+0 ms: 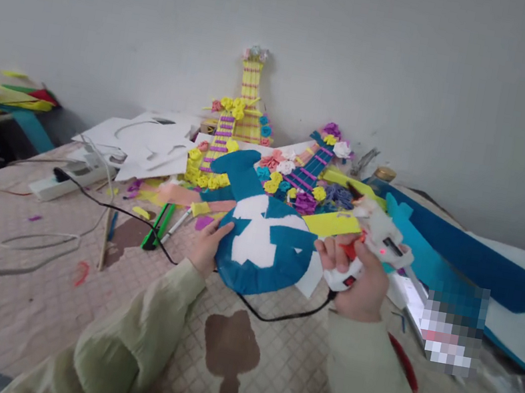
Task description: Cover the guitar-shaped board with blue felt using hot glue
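My left hand (206, 244) grips the left edge of a blue-and-white paper cutout (254, 249), a round body with a blue neck pointing up and away. Blue paper wraps its rim, and white shows through in the middle. In my right hand (361, 285) is a white hot glue gun (380, 234) with an orange trigger and a small red light. The fingers wrap its handle, and its nozzle points up and to the left, apart from the cutout. A black cord (266, 319) runs from the handle below the cutout.
Paper-flower decorations (244, 119) lean against the wall. A green utility knife (158, 225) lies left of the cutout, near a white power strip (69, 181). White paper scraps (143, 148) lie behind it. At right are large blue sheets (467, 246) and a lit phone (414, 301).
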Demonstrator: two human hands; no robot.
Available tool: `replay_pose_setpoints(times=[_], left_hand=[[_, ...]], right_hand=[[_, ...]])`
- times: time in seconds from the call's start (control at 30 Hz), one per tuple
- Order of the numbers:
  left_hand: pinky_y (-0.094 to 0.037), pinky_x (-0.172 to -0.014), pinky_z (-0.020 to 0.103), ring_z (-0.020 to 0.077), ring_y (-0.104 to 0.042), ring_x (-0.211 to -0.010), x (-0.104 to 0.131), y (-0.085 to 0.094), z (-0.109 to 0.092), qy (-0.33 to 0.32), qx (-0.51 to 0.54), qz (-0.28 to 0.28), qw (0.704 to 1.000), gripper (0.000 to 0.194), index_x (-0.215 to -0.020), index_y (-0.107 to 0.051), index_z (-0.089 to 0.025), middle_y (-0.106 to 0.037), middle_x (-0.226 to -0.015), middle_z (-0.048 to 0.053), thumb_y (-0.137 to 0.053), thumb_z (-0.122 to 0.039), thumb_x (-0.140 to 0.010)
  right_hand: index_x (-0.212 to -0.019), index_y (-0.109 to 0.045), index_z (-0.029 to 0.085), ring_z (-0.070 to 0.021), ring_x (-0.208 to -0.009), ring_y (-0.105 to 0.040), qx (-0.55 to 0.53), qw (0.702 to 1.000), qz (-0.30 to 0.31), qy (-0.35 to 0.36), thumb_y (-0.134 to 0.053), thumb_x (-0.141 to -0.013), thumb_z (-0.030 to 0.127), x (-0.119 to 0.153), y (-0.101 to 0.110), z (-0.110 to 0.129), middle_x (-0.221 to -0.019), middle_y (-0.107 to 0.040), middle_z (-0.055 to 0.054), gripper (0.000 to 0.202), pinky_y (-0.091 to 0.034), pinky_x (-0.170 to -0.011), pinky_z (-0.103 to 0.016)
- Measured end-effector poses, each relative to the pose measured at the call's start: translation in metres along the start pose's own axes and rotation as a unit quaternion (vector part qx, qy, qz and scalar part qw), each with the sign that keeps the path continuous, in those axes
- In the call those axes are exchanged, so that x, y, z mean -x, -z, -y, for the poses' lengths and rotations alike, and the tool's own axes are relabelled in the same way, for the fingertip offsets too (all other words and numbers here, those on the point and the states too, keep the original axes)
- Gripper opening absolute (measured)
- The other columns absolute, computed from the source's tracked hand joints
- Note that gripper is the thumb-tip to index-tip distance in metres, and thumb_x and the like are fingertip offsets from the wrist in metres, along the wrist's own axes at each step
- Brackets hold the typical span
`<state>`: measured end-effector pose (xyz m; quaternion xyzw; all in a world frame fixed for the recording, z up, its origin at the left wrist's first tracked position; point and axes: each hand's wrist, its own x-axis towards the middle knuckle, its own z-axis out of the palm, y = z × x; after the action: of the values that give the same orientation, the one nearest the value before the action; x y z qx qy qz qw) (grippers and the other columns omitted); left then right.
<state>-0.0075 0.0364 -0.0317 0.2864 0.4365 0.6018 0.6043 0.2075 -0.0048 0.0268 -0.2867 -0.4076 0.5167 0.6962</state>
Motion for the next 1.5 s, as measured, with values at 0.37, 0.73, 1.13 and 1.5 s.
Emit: replay_pose_setpoints(times=[0.37, 0.73, 1.13, 1.5], left_hand=[[-0.051, -0.083, 0.027, 0.0183, -0.062, -0.097, -0.009, 0.025, -0.026, -0.050, 0.053, -0.086, 0.994, 0.026, -0.104, -0.060, -0.019, -0.066, -0.105, 0.003, -0.052, -0.021, -0.079], [-0.054, -0.080, 0.029, 0.0195, -0.064, -0.091, -0.004, 0.021, -0.016, -0.087, 0.003, -0.143, 0.986, 0.033, -0.105, -0.061, -0.022, -0.069, -0.096, 0.001, -0.061, -0.021, -0.072], [-0.054, -0.080, 0.025, 0.0199, -0.060, -0.101, 0.007, 0.010, 0.004, -0.058, 0.004, -0.089, 0.994, 0.033, -0.100, -0.065, -0.024, -0.069, -0.098, -0.001, -0.068, -0.023, -0.067], [-0.054, -0.081, 0.030, 0.0211, -0.064, -0.092, -0.003, 0.025, -0.010, -0.122, -0.003, -0.145, 0.982, 0.035, -0.105, -0.061, -0.020, -0.069, -0.097, 0.003, -0.064, -0.027, -0.070]], right_hand=[[-0.066, -0.052, 0.024, -0.0107, -0.044, -0.014, -0.127, 0.988, -0.079, 0.025, -0.051, -0.072, 0.032, 0.003, 0.044, 0.014, -0.049, -0.018, 0.007, 0.010, -0.026, -0.050, -0.029], [-0.067, -0.058, 0.016, -0.0096, -0.053, -0.046, 0.131, 0.963, -0.233, 0.015, -0.067, -0.066, 0.030, 0.002, 0.036, -0.018, -0.055, -0.048, 0.004, 0.017, -0.043, -0.062, -0.030], [-0.084, -0.056, 0.018, -0.0118, -0.063, -0.056, 0.267, 0.944, -0.195, -0.025, -0.074, -0.055, 0.024, -0.005, 0.037, -0.052, -0.068, -0.057, 0.004, 0.034, -0.046, -0.063, -0.028], [-0.090, -0.061, 0.013, -0.0164, -0.065, -0.057, 0.357, 0.882, -0.303, 0.049, -0.063, -0.067, 0.041, -0.016, 0.075, -0.050, -0.076, -0.062, -0.005, 0.036, -0.043, -0.056, -0.028]])
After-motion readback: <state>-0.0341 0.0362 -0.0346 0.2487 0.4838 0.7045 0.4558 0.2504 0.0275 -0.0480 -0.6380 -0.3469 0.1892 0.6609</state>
